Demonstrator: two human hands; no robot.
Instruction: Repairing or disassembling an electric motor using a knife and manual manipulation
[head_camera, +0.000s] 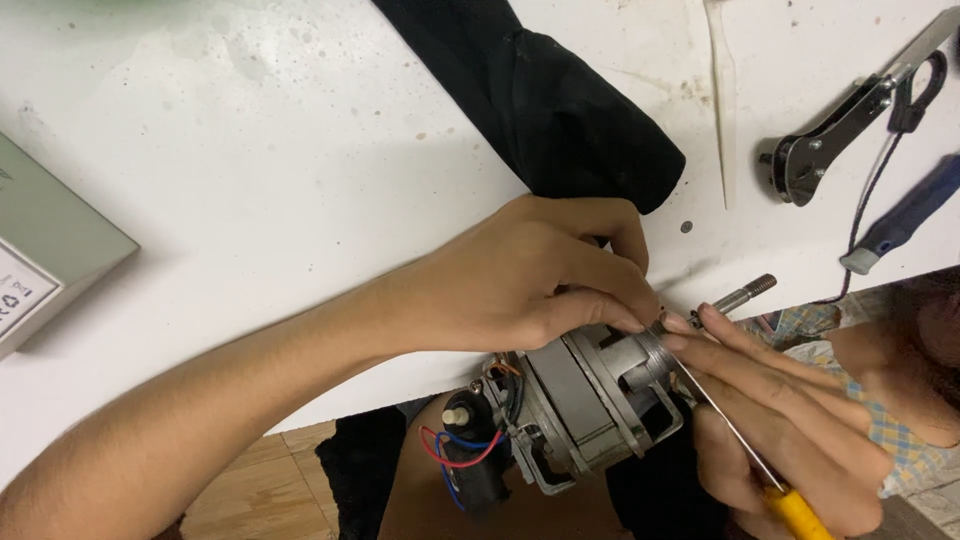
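head view: small electric motor (580, 400) sits off the near edge of the white tabletop (250, 200), over the person's lap, shaft (745, 294) pointing up-right. left hand (530, 275) curls over the motor's top, thumb and fingertips pressed onto the metal collar by the shaft. right hand (790, 420) is closed around a yellow-handled screwdriver (745, 450), its thin blade running up to that same collar, fingers lying along it. red, blue and black wires (460, 455) bunch at the motor's rear end. containers: only a grey box (50, 250) at the left edge, cut off, contents not visible. black cloth (560, 110), a metal wrench-like tool (830, 140) and a blue-handled tool (905, 215) lie on the tabletop; the blade tip is hidden by fingers.
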